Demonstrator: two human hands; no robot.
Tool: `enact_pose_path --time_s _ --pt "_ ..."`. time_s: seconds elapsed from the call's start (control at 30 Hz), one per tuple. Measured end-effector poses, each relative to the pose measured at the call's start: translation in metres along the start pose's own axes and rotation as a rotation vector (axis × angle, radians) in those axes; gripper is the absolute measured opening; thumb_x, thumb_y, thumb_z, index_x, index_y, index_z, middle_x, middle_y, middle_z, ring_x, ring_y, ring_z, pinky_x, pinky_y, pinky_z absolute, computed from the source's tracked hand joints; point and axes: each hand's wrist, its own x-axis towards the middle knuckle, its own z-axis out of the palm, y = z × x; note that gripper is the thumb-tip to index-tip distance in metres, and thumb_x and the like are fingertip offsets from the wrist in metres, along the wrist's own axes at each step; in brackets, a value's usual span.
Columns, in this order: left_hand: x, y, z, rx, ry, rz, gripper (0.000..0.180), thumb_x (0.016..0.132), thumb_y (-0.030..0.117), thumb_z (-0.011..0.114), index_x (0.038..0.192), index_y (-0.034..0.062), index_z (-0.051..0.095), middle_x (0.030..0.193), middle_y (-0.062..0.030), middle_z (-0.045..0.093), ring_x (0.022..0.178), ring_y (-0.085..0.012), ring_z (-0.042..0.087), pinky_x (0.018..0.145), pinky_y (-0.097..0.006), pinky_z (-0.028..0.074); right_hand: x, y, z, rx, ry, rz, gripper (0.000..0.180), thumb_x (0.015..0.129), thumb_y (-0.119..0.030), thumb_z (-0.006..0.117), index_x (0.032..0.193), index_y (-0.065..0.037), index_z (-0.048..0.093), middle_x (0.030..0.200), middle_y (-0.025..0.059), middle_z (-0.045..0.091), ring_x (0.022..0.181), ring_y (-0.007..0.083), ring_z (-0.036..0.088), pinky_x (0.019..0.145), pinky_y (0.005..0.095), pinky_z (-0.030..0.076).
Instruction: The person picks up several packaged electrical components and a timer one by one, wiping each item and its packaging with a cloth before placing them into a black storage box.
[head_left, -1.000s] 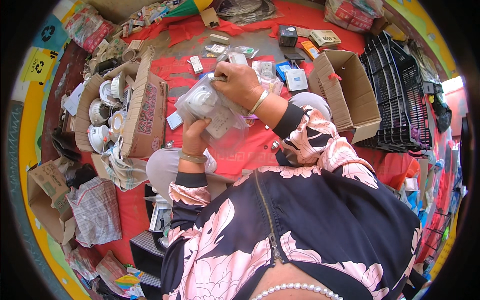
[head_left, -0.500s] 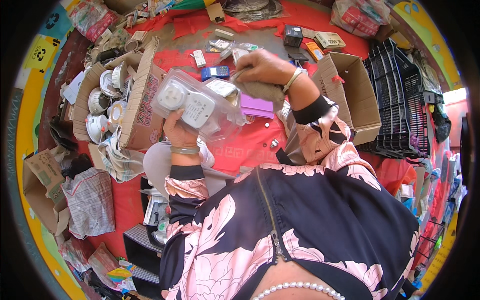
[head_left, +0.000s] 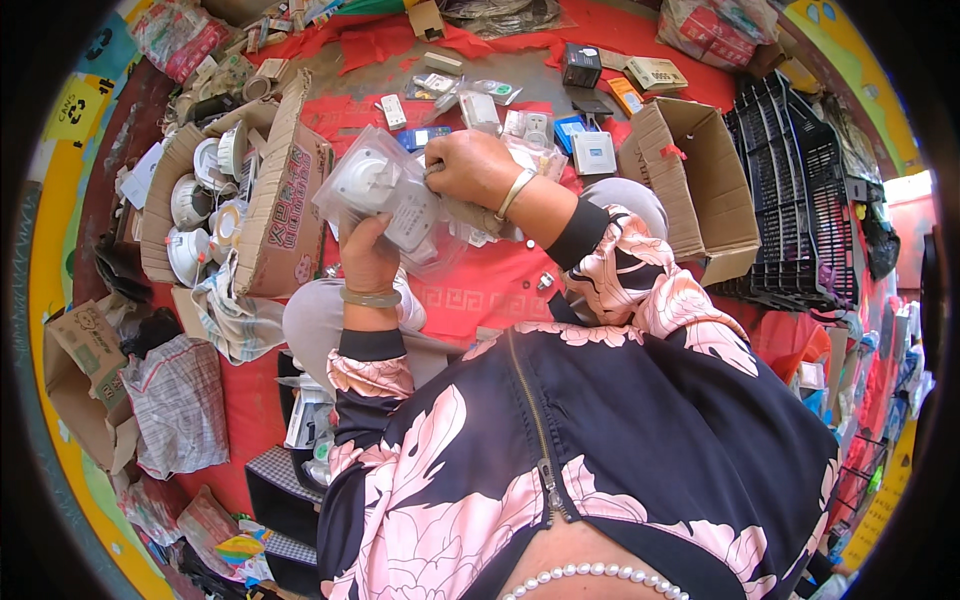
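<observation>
My left hand (head_left: 368, 258) grips the lower edge of a clear plastic blister pack (head_left: 335, 200), its thumb on the front. Inside the pack sits a white plug-in device (head_left: 408, 222) with a round part at its upper end. My right hand (head_left: 472, 168) is closed around a crumpled brown cloth (head_left: 482, 218), at the pack's right side. Part of the cloth reaches the pack's face, and the right fingertips are partly hidden. Beyond the hands lie a blue handheld device (head_left: 424, 137) and a small white box-like item (head_left: 393, 112) on the red covering.
A cardboard box (head_left: 285, 215) of round white lamps stands at left. Another open cardboard box (head_left: 695, 185) and a black plastic crate (head_left: 790, 190) are at right. A white square switch plate (head_left: 594, 153) and several packaged goods lie ahead. A checked bag (head_left: 178, 405) sits at lower left.
My right hand has moved left and down with the cloth, onto the blister pack. The pack has tilted. The white switch plate now shows, while the purple item is out of sight.
</observation>
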Motion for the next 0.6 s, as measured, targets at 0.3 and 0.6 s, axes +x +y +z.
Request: enact_pose_path --time_s 0.3,0.6 --pt "0.0 0.011 -0.013 -0.067 0.102 0.13 0.047 0.072 0.01 0.055 0.118 0.0017 0.05 0.111 -0.0106 0.057 0.103 -0.0265 0.057 0.092 -0.04 0.044 -0.005 0.014 0.022 -0.024 -0.179 0.019 0.019 0.066 -0.024 0.064 0.076 -0.008 0.066 0.073 0.0154 0.064 0.072 0.0321 0.062 0.065 0.0389 0.049" --pt "0.011 0.044 -0.031 -0.322 0.324 0.272 0.042 0.071 0.013 0.057 0.111 -0.0011 0.053 0.106 -0.0132 0.059 0.1 -0.0291 0.058 0.091 -0.042 0.045 -0.007 0.035 -0.017 -0.34 -0.67 -0.079 0.024 0.061 -0.02 0.064 0.08 -0.006 0.069 0.078 0.0157 0.065 0.077 0.0318 0.063 0.069 0.0404 0.05"
